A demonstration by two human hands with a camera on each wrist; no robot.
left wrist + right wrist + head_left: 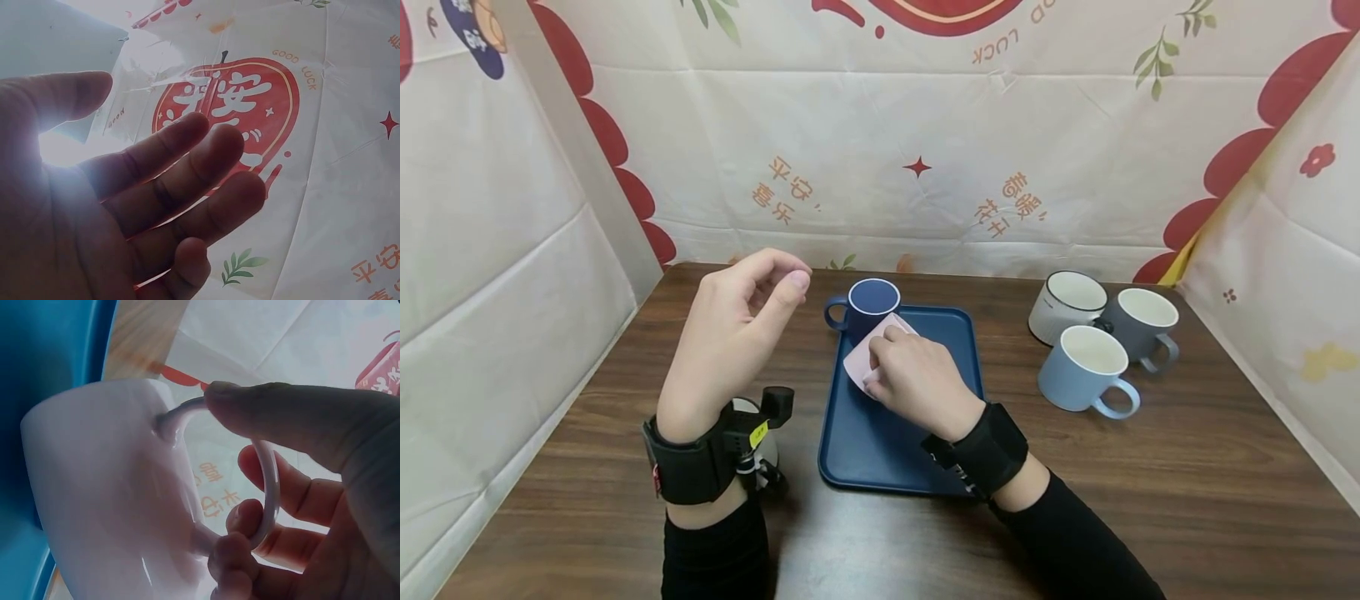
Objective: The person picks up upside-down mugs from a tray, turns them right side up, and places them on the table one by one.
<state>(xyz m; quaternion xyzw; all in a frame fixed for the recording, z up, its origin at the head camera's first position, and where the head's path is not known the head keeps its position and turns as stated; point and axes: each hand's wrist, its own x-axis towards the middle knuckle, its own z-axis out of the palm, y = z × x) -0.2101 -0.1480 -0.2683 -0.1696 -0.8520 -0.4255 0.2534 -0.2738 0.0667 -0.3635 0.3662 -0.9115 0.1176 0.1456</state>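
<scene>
Meanwhile right hand [917, 375] pinches one pink mug [868, 358] over one tray [865, 450]; left hand [730, 333] relaxed, empty.

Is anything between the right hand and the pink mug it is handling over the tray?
Nothing visible. The right hand already grips the pink mug by its handle, thumb on top and fingers through the loop. The dark blue mug stands just behind it at the blue tray's far edge.

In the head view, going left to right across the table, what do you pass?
Left hand → dark blue mug → right hand gripping a pink mug over the blue tray → white mug, light blue mug, grey mug.
</scene>
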